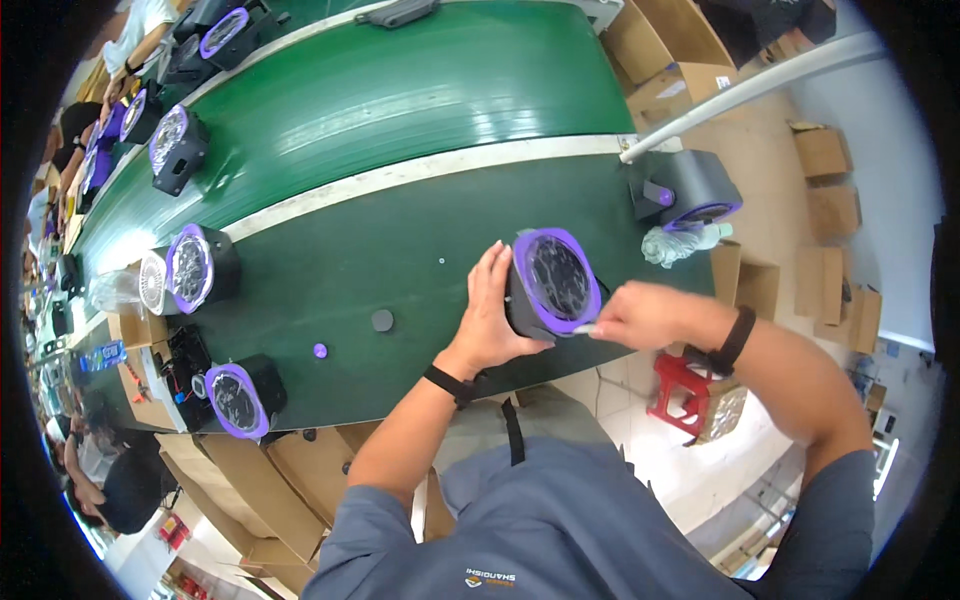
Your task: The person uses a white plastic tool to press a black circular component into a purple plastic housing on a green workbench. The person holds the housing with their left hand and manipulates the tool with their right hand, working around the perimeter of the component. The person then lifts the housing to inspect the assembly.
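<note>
A black speaker with a purple rim [557, 275] stands near the front edge of the green table, its front tilted up and covered with shiny clear film. My left hand [487, 315] steadies it from the left, fingers along its side and thumb below the lower corner. At the rim's lower right corner, my right hand [640, 316] is closed in a pinch. A thin whitish piece [586, 329] sticks out from the fingertips and touches the rim; its kind cannot be made out. To the left lie a dark round cap [382, 320] and a small purple disc [320, 351].
More speakers stand on the left of the table [300, 240], including one at the front edge [240, 397]. Another speaker [700, 188] and a plastic-wrapped bottle [685, 243] sit at the right end. Beyond runs a green conveyor belt [430, 90]. A red stool [683, 395] is on the floor.
</note>
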The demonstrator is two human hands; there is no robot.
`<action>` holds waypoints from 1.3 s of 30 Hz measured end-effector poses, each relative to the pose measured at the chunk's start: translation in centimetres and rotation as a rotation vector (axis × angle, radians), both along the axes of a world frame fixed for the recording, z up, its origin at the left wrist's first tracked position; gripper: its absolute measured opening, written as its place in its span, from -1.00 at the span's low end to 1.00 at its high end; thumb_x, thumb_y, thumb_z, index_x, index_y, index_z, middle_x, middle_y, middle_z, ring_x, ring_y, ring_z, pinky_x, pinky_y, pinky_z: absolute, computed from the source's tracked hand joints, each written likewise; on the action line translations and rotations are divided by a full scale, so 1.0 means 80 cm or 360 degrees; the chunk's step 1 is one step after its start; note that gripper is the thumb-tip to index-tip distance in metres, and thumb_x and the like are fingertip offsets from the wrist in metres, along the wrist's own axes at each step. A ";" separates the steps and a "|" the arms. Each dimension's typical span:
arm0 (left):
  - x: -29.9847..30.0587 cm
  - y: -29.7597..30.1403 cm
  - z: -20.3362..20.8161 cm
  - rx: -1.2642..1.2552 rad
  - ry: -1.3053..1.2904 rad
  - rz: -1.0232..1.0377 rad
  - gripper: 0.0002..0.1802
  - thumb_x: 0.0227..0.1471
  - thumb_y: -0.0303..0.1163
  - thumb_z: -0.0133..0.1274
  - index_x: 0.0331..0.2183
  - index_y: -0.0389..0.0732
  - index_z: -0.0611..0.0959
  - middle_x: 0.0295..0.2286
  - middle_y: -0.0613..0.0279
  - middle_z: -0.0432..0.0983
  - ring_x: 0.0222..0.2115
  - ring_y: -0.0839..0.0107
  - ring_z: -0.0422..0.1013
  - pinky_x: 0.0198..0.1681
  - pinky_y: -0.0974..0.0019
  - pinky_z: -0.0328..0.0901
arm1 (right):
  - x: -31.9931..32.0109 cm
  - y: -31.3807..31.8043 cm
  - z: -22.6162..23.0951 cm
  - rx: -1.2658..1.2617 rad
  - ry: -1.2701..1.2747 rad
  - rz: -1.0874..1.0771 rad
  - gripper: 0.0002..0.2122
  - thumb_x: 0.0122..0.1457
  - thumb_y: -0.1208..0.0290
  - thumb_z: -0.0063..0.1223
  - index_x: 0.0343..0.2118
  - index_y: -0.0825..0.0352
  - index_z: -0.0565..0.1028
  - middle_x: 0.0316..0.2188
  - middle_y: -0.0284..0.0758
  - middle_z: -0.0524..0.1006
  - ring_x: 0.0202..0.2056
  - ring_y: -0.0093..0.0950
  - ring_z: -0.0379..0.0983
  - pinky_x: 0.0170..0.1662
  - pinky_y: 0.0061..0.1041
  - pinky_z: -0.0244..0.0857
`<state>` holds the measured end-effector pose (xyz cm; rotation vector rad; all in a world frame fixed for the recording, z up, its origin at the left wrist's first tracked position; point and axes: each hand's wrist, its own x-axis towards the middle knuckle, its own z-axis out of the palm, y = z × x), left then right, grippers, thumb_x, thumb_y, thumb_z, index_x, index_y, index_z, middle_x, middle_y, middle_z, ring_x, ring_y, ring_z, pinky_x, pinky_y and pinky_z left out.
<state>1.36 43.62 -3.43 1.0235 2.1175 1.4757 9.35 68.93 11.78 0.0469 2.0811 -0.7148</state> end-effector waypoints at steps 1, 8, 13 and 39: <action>-0.006 -0.002 -0.008 0.0039 -0.0009 -0.0011 0.77 -0.61 -0.12 0.72 0.50 -0.21 -0.05 0.38 -0.22 0.09 0.43 -0.20 0.05 0.46 -0.13 0.11 | -0.010 0.005 -0.001 -0.0033 0.0039 0.0027 -0.64 0.39 0.14 0.13 -0.36 0.39 0.65 -0.57 -0.03 0.55 -0.51 -0.02 0.47 -0.33 -0.08 0.37; -0.010 0.002 -0.016 0.0121 -0.0045 -0.0015 0.66 -0.60 -0.07 0.70 0.47 -0.21 0.10 0.37 -0.23 0.10 0.36 -0.27 0.11 0.42 -0.17 0.13 | 0.008 0.027 -0.046 -0.0242 0.0083 -0.0121 -0.62 0.38 0.14 0.13 -0.41 0.40 0.63 -0.64 -0.05 0.47 -0.59 -0.09 0.41 -0.40 -0.14 0.31; -0.005 0.003 -0.017 0.0194 0.0016 0.0014 0.58 -0.64 -0.08 0.70 0.43 -0.08 0.21 0.34 -0.21 0.14 0.33 -0.28 0.15 0.37 -0.27 0.17 | 0.046 0.013 -0.054 -0.0228 0.0175 -0.0392 -0.70 0.36 0.20 0.19 -0.37 0.37 0.65 -0.63 -0.14 0.49 -0.60 -0.27 0.41 -0.44 -0.25 0.28; 0.013 0.000 0.086 -0.1133 0.0802 -0.0496 0.46 -0.55 -0.01 0.60 0.44 0.53 0.25 0.48 -0.20 -0.10 0.41 -0.40 -0.01 0.24 -0.59 0.19 | 0.032 -0.088 -0.040 -0.0179 -0.0978 -0.0912 -0.68 0.50 0.18 0.03 -0.07 0.38 0.62 -0.56 -0.34 0.50 -0.63 -0.51 0.41 -0.56 -0.38 0.32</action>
